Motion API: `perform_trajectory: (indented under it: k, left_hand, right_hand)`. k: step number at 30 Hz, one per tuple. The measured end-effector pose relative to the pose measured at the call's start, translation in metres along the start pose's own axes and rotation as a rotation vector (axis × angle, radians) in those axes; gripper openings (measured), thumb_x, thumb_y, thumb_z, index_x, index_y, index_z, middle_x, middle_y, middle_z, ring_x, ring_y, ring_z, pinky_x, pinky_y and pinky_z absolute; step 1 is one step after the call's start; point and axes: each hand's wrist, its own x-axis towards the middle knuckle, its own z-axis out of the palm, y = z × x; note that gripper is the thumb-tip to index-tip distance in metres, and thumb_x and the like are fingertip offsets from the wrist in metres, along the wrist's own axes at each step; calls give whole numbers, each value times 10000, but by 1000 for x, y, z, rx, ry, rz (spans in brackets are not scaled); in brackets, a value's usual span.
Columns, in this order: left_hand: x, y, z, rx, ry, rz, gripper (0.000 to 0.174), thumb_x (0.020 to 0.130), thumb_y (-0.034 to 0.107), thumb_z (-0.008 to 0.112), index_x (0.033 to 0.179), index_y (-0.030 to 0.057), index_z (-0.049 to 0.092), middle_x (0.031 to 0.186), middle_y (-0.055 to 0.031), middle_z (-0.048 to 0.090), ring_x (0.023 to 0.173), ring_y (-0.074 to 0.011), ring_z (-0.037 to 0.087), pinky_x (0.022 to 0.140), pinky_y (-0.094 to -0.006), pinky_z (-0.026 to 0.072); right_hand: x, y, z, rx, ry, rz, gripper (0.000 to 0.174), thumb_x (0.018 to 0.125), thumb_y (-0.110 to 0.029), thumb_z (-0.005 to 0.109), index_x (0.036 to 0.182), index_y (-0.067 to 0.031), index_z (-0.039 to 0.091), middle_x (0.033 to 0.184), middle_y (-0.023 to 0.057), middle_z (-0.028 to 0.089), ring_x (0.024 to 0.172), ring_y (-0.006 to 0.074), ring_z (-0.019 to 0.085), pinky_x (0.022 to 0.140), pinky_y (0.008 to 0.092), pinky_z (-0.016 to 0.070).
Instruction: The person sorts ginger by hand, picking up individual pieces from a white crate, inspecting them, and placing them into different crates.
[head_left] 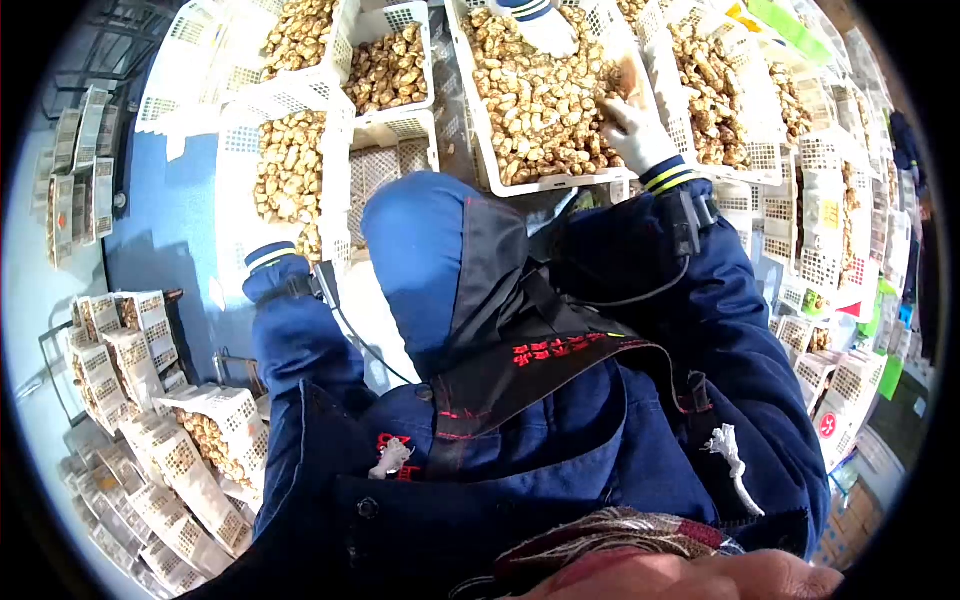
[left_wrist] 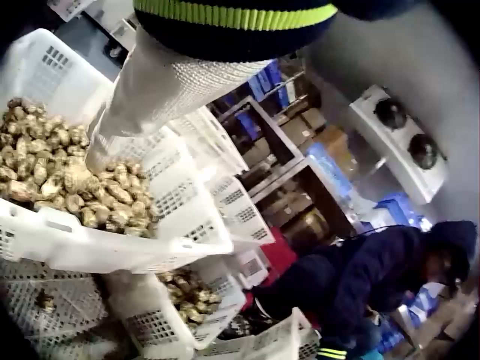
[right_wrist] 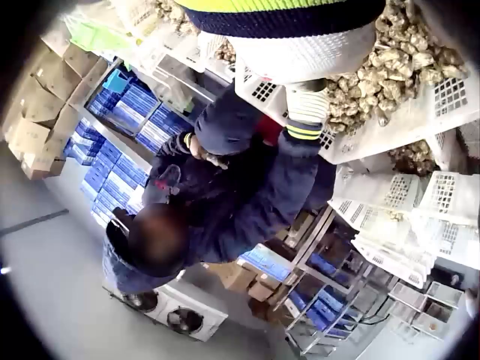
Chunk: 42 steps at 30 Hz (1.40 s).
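My white-gloved right hand (head_left: 640, 138) lies at the right edge of a large white crate (head_left: 517, 183), its extended fingers touching the knobbly brown pieces (head_left: 540, 110). In the right wrist view only the back of this glove (right_wrist: 300, 54) shows; the fingertips are hidden. In the left wrist view, my gloved left hand (left_wrist: 154, 94) points down into brown pieces (left_wrist: 105, 196) in a white crate (left_wrist: 97, 251); glare and blur hide how its fingers lie. In the head view the left hand is lost in glare beyond the striped cuff (head_left: 270, 255).
Another person's gloved hand (head_left: 548, 32) touches the pieces in the large crate; that person (right_wrist: 217, 217) leans over from the opposite side. Filled crates (head_left: 388, 70) stand on both sides. Stacked crates (head_left: 215, 435) are at the lower left, shelves with blue boxes (right_wrist: 112, 172) behind.
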Motion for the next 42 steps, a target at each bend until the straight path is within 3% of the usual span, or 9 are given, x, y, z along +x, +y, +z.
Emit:
perform_trajectory:
  k: [6, 15, 20, 25, 29, 32, 33, 36, 42]
  left_hand:
    - [18, 143, -20, 615, 504, 541, 235, 954, 203, 538, 1138, 94, 636, 1106, -69, 663, 1002, -239, 596, 961, -371, 454]
    - [78, 272, 83, 134, 607, 716, 363, 899, 185, 606, 1247, 89, 647, 1199, -83, 691, 1159, -241, 618, 999, -344, 466]
    - [87, 265, 80, 76, 652, 704, 348, 915, 191, 614, 1247, 91, 632, 1163, -69, 701, 1145, -223, 623, 999, -330, 478]
    - [85, 288, 85, -2575, -421, -11, 445, 1029, 248, 394, 1399, 4, 429, 1320, -190, 528, 1262, -336, 502, 1112, -443, 396]
    - [89, 293, 85, -2474, -383, -148, 435, 1033, 218, 376, 1404, -6, 423, 1349, -201, 520, 1264, -338, 506, 1106, -446, 407]
    - [84, 292, 91, -1960, -226, 246, 422, 1041, 192, 359, 1403, -16, 420, 1332, -206, 547, 1242, -335, 534, 1078, -441, 438]
    - [93, 288, 98, -2531, -438, -22, 408, 1041, 165, 375, 1399, -26, 420, 1295, -203, 580, 1224, -314, 558, 1061, -427, 458]
    - [91, 291, 102, -2489, -483, 194, 406, 1045, 191, 402, 1389, -22, 434, 1297, -173, 586, 1220, -298, 561, 1064, -423, 456]
    - [72, 308, 75, -2398, -719, -167, 301, 1044, 235, 450, 1281, 76, 544, 1092, -87, 615, 1006, -228, 599, 917, -373, 507]
  right_hand:
    - [23, -10, 76, 88, -304, -18, 387, 855, -158, 577, 1234, -152, 654, 1128, 171, 691, 1057, 348, 655, 938, 402, 520]
    - [61, -32, 116, -236, -479, 5, 305, 870, -275, 614, 1149, -156, 647, 1068, 121, 677, 1050, 297, 645, 895, 418, 521]
    - [63, 38, 92, 495, -78, 614, 353, 845, -240, 565, 1096, -16, 668, 1057, 201, 698, 978, 345, 663, 881, 410, 512]
    - [77, 24, 127, -184, -257, 213, 466, 900, -380, 576, 1255, -78, 583, 1194, 191, 659, 1079, 337, 648, 943, 448, 512]
    - [96, 2, 134, -299, -637, 283, 498, 889, -438, 569, 1285, -137, 580, 1252, 170, 645, 1131, 349, 630, 954, 468, 504]
    - [94, 8, 103, -293, -708, 401, 537, 921, -448, 524, 1380, -170, 526, 1295, 165, 627, 1183, 340, 607, 989, 459, 493]
    - [83, 31, 103, -288, -604, 396, 538, 926, -443, 526, 1395, -179, 516, 1295, 160, 628, 1184, 334, 608, 996, 451, 493]
    - [70, 38, 85, -209, -407, 472, 507, 941, -437, 554, 1388, -197, 537, 1286, 155, 637, 1164, 333, 619, 990, 403, 498]
    - [102, -66, 22, 513, 63, -115, 534, 940, -328, 655, 1368, -36, 527, 1267, 154, 647, 1150, 224, 630, 984, 324, 484]
